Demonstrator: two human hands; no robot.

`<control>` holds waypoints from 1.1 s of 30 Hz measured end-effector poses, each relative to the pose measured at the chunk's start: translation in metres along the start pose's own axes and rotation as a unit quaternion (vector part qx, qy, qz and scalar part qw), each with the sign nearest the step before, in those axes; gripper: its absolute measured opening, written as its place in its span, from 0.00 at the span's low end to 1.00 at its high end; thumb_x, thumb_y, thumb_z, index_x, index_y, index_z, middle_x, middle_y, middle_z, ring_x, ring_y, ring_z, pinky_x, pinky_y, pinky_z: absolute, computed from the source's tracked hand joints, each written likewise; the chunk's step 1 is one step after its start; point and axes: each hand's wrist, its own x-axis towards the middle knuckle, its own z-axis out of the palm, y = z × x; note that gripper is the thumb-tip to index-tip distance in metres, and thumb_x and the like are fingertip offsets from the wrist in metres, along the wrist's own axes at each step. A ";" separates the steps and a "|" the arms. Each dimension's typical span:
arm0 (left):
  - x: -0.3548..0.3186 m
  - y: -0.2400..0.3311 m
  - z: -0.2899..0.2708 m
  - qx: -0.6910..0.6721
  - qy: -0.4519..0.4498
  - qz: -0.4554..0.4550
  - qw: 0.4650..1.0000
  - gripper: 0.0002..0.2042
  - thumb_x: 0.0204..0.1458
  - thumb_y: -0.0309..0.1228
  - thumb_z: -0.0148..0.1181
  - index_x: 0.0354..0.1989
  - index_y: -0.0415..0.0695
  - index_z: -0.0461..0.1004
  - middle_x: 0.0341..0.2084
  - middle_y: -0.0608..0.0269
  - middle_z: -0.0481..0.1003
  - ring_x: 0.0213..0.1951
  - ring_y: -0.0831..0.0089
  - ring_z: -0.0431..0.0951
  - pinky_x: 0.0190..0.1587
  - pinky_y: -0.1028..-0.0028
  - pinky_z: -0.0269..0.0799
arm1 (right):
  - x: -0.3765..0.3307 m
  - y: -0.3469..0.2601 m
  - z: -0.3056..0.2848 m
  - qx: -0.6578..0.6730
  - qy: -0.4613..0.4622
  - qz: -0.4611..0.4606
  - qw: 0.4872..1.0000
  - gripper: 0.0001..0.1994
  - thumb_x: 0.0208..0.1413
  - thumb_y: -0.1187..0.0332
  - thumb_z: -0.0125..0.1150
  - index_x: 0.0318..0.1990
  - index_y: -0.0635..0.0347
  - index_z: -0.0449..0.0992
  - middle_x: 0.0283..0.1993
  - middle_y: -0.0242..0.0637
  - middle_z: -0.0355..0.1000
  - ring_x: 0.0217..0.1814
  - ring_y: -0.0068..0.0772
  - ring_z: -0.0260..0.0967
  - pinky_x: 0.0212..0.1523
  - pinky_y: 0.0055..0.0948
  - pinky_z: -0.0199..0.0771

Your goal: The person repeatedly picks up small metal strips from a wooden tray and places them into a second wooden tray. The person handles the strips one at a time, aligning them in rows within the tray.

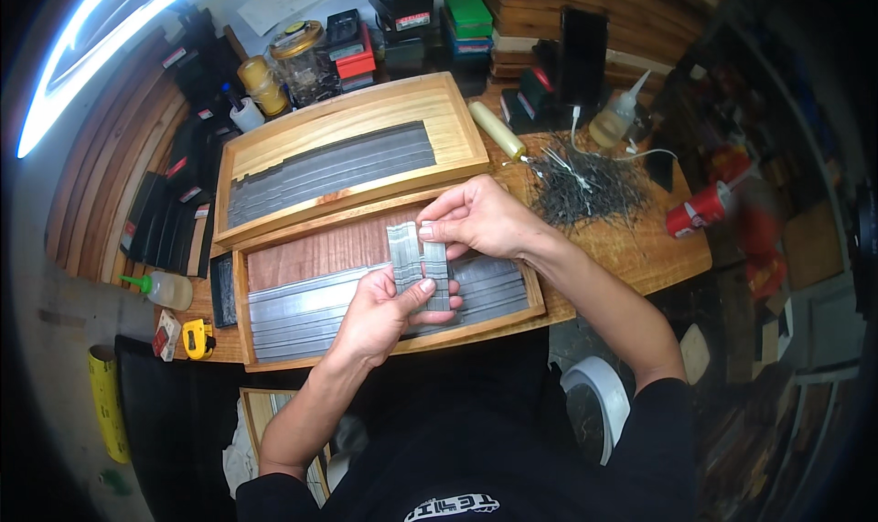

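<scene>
While the thin grey strips (pixel 403 247) are hanging over the near wooden tray (pixel 485 327), closer to its right edge, the left hand (pixel 386 307) is clasping their lower part and the right hand (pixel 485 218) is pinching an upper end; slackening pressure would be risking strips scattering below.

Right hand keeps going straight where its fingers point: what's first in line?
The right hand would probably meet the left stack of thin grey strips first, just beside the right stack at its fingertips. Depth is hard to judge here.
</scene>
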 end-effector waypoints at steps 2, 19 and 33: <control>-0.001 0.000 0.002 0.016 0.002 0.003 1.000 0.14 0.73 0.25 0.56 0.63 0.34 0.74 0.49 0.45 0.84 0.51 0.57 0.88 0.54 0.61 0.90 | 0.001 0.001 -0.002 -0.011 -0.012 -0.002 1.000 0.12 0.64 0.73 0.74 0.53 0.69 0.86 0.43 0.43 0.87 0.38 0.23 0.84 0.37 0.19 0.88; -0.022 -0.032 0.033 0.600 -0.160 0.521 0.586 0.10 0.58 0.26 0.63 0.45 0.35 0.77 0.53 0.42 0.82 0.58 0.50 0.85 0.60 0.58 0.85 | -0.009 0.034 -0.012 -0.082 0.012 0.059 0.995 0.10 0.61 0.75 0.75 0.47 0.70 0.85 0.36 0.38 0.84 0.32 0.23 0.80 0.30 0.22 0.83; -0.010 -0.039 0.035 0.646 -0.112 0.421 0.627 0.11 0.56 0.19 0.61 0.47 0.34 0.74 0.56 0.41 0.80 0.59 0.50 0.84 0.62 0.59 0.83 | -0.036 0.019 -0.007 -0.314 0.114 -0.125 0.934 0.08 0.67 0.71 0.66 0.41 0.70 0.85 0.34 0.45 0.83 0.34 0.35 0.80 0.40 0.35 0.81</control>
